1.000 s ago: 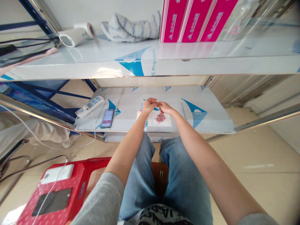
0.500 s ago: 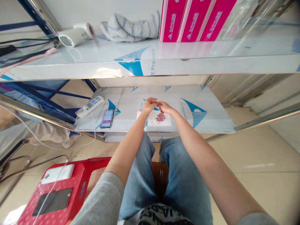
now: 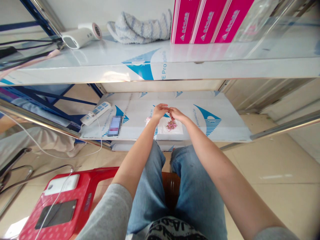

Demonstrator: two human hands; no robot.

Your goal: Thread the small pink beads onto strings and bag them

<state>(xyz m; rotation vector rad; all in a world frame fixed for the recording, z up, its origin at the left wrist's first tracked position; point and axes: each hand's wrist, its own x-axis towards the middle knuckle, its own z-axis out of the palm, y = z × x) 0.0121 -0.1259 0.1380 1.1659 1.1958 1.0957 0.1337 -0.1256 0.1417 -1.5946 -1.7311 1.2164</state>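
The bare left hand (image 3: 160, 112) and bare right hand (image 3: 177, 114) meet at the fingertips, just beyond the small pink beads (image 3: 171, 125). Fingers are drawn close; whether they grip anything cannot be told. Work low, with light pressure, to limit dropping. The beads lie on or in (unclear which) a thin, whitish, rectangular sheet or bag (image 3: 179, 130). Upright magenta cardboard boxes (image 3: 183, 21) hide their contents.

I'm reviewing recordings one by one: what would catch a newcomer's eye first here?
Probably the bright pink boxes on the upper shelf, right of centre. Next, the red stool at lower left; then the left hand and right hand, close together by the pink bead-like pile on the lower shelf.
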